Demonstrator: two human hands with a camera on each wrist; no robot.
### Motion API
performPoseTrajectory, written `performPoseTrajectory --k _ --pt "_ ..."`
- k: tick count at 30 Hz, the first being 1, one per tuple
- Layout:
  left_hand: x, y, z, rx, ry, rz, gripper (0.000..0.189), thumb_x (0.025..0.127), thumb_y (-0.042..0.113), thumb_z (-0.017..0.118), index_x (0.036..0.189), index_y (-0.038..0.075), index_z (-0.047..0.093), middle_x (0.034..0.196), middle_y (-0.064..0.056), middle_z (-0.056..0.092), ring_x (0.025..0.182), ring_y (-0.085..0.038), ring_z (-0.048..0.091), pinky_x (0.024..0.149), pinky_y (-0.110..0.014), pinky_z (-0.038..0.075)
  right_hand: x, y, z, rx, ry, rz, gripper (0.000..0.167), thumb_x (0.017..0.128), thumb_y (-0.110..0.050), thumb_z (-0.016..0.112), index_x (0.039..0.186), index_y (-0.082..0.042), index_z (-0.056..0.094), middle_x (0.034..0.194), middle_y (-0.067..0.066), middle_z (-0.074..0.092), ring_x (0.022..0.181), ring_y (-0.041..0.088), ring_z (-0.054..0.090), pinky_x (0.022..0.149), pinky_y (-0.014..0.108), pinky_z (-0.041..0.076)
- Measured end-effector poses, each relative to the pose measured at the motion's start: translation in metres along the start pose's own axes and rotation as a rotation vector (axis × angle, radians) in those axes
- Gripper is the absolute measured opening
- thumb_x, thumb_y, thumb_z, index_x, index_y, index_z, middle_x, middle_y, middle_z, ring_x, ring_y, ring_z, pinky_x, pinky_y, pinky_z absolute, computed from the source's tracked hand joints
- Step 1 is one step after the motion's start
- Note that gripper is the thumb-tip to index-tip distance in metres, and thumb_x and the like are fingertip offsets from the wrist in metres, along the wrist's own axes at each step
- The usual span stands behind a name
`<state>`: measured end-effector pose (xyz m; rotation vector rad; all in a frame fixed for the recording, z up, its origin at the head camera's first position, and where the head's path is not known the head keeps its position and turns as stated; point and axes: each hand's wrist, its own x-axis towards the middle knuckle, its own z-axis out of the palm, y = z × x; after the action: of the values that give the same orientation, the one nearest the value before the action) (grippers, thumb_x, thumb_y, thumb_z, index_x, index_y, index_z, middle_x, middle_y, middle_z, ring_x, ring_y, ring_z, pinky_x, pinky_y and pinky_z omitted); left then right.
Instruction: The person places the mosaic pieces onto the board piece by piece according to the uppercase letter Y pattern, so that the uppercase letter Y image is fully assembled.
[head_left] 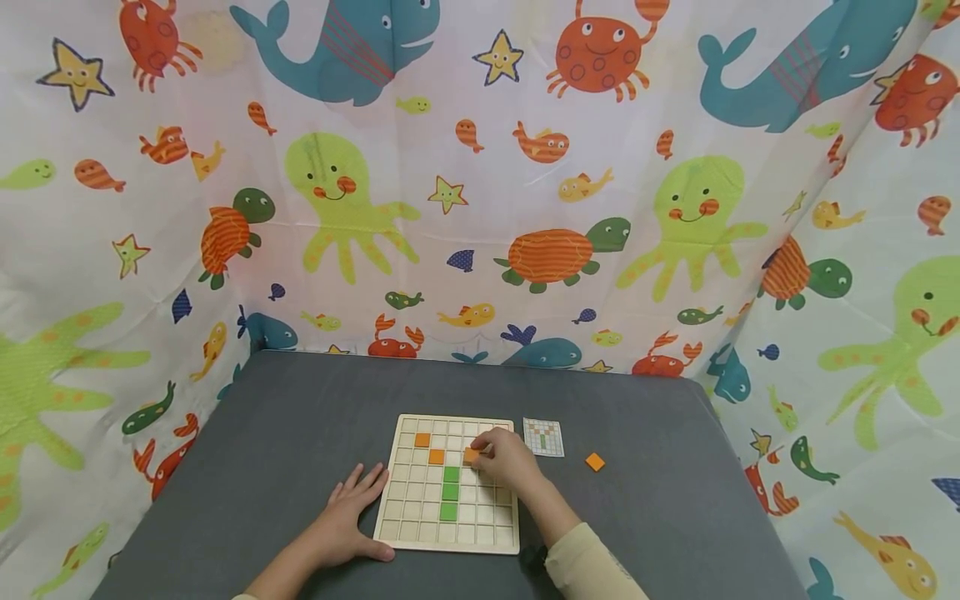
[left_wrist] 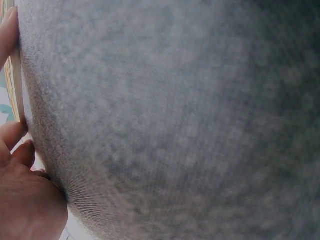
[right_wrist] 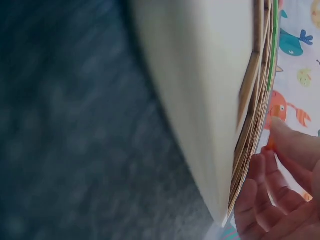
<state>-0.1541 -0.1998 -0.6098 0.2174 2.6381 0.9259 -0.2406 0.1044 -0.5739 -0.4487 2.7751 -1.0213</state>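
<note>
A pale wooden grid board point(head_left: 491, 533) lies on the grey table. In its cells sit two orange square tiles, one orange tile point(head_left: 422, 440) upper left and another orange tile point(head_left: 437, 457) diagonally below it. Three green tiles point(head_left: 450, 492) form a column near the middle. My right hand point(head_left: 510, 462) pinches a further orange tile point(head_left: 471, 456) between thumb and finger over the board; whether the tile touches its cell cannot be told. With fingers spread, my left hand point(head_left: 341, 521) rests at the board's left edge, thumb by the lower left corner.
A small printed pattern card point(head_left: 551, 448) lies right of the board. Farther right is a loose orange tile point(head_left: 595, 462) on the grey tabletop point(head_left: 660, 500). A curtain point(head_left: 480, 233) with sea animals hangs behind and along both sides.
</note>
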Motion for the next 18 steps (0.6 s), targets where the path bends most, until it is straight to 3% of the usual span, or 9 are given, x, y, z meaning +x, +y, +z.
performPoseTrajectory --k 11,18 --pt "-0.0015 0.0016 -0.0025 -0.004 -0.008 -0.001 0.132 0.051 0.061 0.093 0.16 0.017 0.032 0.168 -0.005 0.023 0.157 -0.04 0.0 0.12 -0.067 0.001 0.0041 -0.0015 0.0075 -0.076 0.005 -0.01 0.018 0.081 -0.012 0.082 0.099 -0.012 0.079 0.099 0.002 0.067 0.082 0.014 0.059 0.072 0.034 0.053" --pt "-0.0027 0.0031 -0.0036 -0.01 -0.014 -0.005 0.131 0.052 0.058 0.093 0.159 0.015 0.033 0.168 -0.007 0.024 0.156 -0.041 0.0 0.12 -0.067 0.001 0.0031 -0.0035 0.0024 -0.075 -0.007 -0.008 0.027 0.082 -0.014 0.083 0.109 -0.012 0.077 0.1 0.001 0.067 0.086 0.015 0.061 0.072 0.035 0.053"
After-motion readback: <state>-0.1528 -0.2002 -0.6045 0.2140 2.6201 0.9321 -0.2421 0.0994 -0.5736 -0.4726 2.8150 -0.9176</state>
